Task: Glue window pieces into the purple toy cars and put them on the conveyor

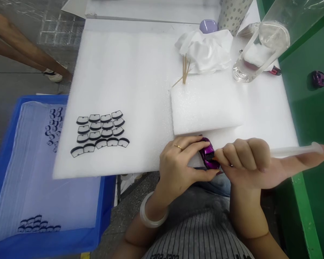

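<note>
My left hand point(178, 165), with a ring and a pale bangle at the wrist, is closed around a small glossy purple toy car body point(210, 153). Fingers grip its far end and the thumb its near end. My right hand point(243, 158) is closed in a fist around a slim tool with a white translucent shaft point(297, 151). Its working end meets the dark opening of the purple car body, partly hidden by my fingers. I cannot make out the tool's exact kind. Both hands are at the front edge of the white foam board point(140, 90).
Rows of small black-edged curved pieces point(101, 131) lie left on the board. A foam block point(205, 104) bears toothpicks point(185, 70); behind are crumpled tissue point(207, 50) and a clear pitcher point(244, 68). A blue bin point(105, 208) and another person's legs point(24, 46) are left, another purple car point(318, 79) right.
</note>
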Motion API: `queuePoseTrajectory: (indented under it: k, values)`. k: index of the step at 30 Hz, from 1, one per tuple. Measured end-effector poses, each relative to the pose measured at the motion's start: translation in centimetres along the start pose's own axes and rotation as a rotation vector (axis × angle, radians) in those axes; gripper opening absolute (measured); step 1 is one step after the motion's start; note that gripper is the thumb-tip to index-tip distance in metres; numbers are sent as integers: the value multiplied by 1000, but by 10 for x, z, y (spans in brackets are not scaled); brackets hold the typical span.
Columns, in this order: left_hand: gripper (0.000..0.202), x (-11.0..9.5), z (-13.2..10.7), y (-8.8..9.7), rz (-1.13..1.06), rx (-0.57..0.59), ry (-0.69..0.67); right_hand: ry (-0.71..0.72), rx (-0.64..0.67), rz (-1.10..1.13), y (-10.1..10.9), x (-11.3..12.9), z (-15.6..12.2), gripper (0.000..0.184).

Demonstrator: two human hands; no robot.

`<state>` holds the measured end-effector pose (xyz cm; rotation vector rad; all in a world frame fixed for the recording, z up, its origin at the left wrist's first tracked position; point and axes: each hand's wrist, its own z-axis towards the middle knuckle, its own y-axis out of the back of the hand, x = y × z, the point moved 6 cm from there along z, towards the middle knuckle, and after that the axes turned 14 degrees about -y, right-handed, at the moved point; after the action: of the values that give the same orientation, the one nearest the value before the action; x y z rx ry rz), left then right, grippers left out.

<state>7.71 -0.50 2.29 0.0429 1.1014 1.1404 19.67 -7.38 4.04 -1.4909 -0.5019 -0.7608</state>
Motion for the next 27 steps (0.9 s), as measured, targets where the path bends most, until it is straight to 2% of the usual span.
queuePoseTrajectory:
  k: [7, 27]
  values:
    - [46, -1, 1, 0, 1, 6, -3, -33, 36, -19, 1, 0, -2, 66]
    - [45, -3, 1, -1, 1, -4, -29, -14, 21, -19, -10, 2, 5, 70]
